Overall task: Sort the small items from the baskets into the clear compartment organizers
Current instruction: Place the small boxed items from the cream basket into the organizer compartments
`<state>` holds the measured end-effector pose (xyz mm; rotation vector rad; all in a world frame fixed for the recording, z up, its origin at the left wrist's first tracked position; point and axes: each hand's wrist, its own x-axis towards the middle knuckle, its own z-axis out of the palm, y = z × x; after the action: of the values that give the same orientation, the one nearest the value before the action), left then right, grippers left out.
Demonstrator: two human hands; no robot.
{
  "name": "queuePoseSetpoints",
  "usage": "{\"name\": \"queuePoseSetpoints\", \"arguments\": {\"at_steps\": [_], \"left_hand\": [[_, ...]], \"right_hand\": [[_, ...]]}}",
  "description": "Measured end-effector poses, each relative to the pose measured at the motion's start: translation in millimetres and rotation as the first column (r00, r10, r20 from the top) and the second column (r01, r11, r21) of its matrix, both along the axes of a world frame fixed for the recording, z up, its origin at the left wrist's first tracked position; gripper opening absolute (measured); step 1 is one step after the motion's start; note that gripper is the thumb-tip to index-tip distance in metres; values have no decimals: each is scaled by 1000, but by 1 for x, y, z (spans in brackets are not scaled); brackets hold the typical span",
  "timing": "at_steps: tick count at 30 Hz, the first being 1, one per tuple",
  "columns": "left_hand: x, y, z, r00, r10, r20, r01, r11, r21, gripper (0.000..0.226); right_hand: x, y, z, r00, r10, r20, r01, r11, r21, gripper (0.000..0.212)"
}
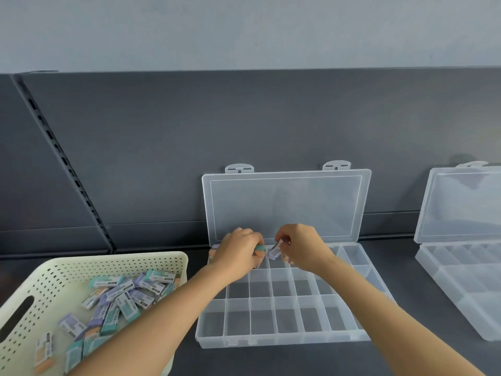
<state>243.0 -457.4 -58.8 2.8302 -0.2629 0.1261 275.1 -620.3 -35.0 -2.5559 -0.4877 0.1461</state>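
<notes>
Cream basket of erasers left of organizer; second organizer right.

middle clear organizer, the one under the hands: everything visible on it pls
The organizer is translucent colourless plastic, flat on the dark shelf. Its hinged lid stands open against the back panel, two latch tabs on its top edge. Thin walls split the tray into three rows of compartments; the near two rows look empty. Over the far row, the left hand grips a teal item and the right hand pinches a purple item; whether they touch the tray is unclear.
</notes>
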Motion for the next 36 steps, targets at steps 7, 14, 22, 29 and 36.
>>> {"name": "queuePoseSetpoints", "arguments": {"at_steps": [7, 14, 22, 29, 36], "left_hand": [[4, 0, -4, 997, 38, 75, -46, 992, 118, 28], [5, 3, -7, 991, 61, 122, -78, 987, 138, 24], [-1, 5, -7, 994, 48, 93, -54, 997, 62, 29], [-5, 15, 2, 996, 26, 86, -22, 999, -48, 38], [-13, 25, 10, 994, 47, 97, -39, 996, -82, 34]], "right_hand": [[9, 3, -6, 998, 2, 69, 6, 993, -116, 11], [12, 15, -11, 995, 85, 59, -69, 972, -226, 16], [16, 11, -12, 996, 88, 35, -82, 986, -144, 17], [7, 0, -3, 995, 88, 49, -81, 987, -138, 28], [-6, 17, -6, 993, 85, 81, -60, 960, -275, 10]]}}
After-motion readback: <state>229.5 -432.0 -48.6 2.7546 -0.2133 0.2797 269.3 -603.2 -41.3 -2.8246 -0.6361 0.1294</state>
